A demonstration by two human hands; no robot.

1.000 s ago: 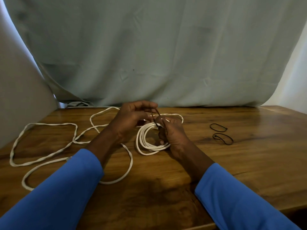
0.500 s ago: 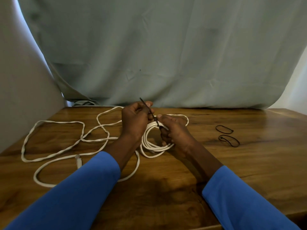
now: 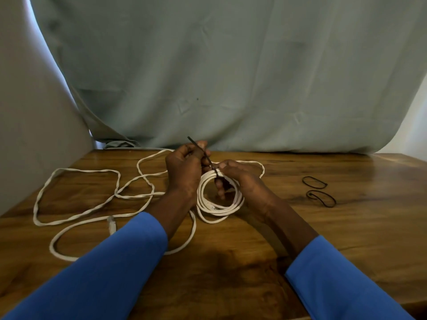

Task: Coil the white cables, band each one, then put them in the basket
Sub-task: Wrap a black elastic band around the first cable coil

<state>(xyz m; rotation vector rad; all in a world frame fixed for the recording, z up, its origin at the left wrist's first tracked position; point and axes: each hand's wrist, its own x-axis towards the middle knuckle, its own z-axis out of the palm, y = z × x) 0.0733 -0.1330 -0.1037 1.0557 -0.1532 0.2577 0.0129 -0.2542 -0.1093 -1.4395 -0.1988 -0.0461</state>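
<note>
Your coiled white cable [image 3: 219, 199] sits at the centre of the wooden table [image 3: 346, 227], its top edge lifted between your two hands while its lower loops rest on the wood. A black band [image 3: 203, 155] runs taut from the top of the coil, at about 12 o'clock on it, up toward 11 o'clock. Your right hand [image 3: 240, 179] is closed around the top of the coil, thumb pressed where the band meets the strands and fingers curled through the ring. Your left hand [image 3: 184, 169], just beside it at 9 o'clock, is clenched on the band, whose end pokes out above your knuckles; how many turns it makes around the coil is hard to tell. A loose white cable [image 3: 92, 197] sprawls in wide loops from 9 o'clock round to 7 o'clock of the coil, one plug lying near your left sleeve [image 3: 111, 273]. Two spare black bands [image 3: 318, 190] lie well apart at 3 o'clock. A grey-green cloth [image 3: 231, 77] hangs behind the table at 12 o'clock.
</note>
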